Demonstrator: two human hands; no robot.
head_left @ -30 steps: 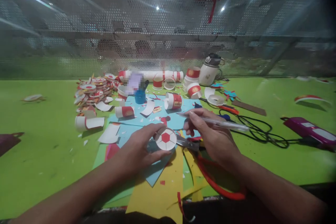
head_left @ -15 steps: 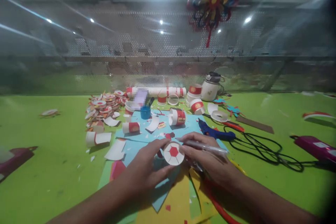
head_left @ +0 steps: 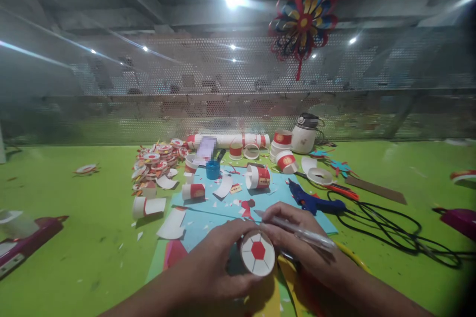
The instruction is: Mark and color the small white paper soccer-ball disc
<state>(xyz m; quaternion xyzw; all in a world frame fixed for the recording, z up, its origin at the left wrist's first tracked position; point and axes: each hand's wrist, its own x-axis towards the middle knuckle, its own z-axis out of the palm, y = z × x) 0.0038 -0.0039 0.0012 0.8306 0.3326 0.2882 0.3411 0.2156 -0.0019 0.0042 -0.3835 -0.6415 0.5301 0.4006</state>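
Left hand (head_left: 219, 262) curled around a paper cup (head_left: 256, 253), fingers closed on its side; cup's round end, white with a red hexagon, faces the camera. It is held just above the coloured sheets (head_left: 223, 218) at the near edge of the green table (head_left: 74, 237). Right hand (head_left: 297, 242) touches the cup's right side, fingers pinching a clear pen (head_left: 297, 230). Blue glue gun (head_left: 310, 200) lies just beyond.
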